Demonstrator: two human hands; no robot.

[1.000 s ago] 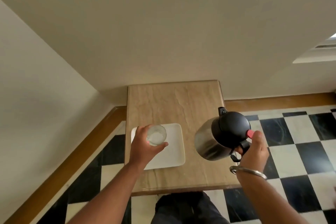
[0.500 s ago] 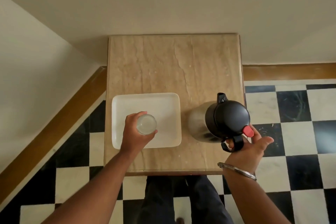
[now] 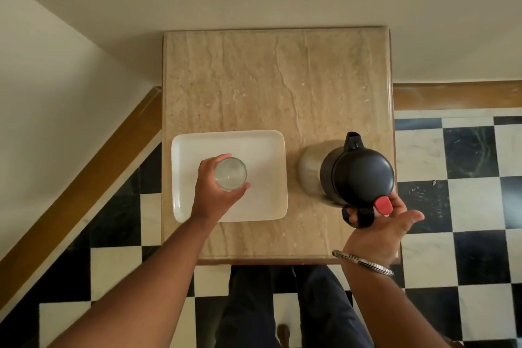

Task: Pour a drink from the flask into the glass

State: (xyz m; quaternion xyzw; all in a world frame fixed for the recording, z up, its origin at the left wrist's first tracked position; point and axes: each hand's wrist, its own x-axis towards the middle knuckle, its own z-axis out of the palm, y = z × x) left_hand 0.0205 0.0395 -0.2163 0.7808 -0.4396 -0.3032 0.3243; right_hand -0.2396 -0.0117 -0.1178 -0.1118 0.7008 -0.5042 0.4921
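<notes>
A clear glass (image 3: 230, 173) stands upright on a white square tray (image 3: 265, 150), and my left hand (image 3: 213, 192) is wrapped around its side. To the right, a steel flask (image 3: 356, 175) with a black lid, black spout and red button stands on the table (image 3: 276, 79). My right hand (image 3: 381, 223) has its fingers hooked through the flask's black handle at the near side, with the thumb stretched out to the right. The spout points away from me.
The small marble-topped table sits against a cream wall. A black-and-white checkered floor (image 3: 466, 178) surrounds it, with a wooden skirting (image 3: 452, 93) along the wall. My legs in dark trousers (image 3: 282, 305) are at the table's near edge. A metal bangle (image 3: 364, 263) circles my right wrist.
The view has tilted down, so the table looks closer. The flask went from tilted and lifted to standing upright on the table. My left hand has stayed on the glass.
</notes>
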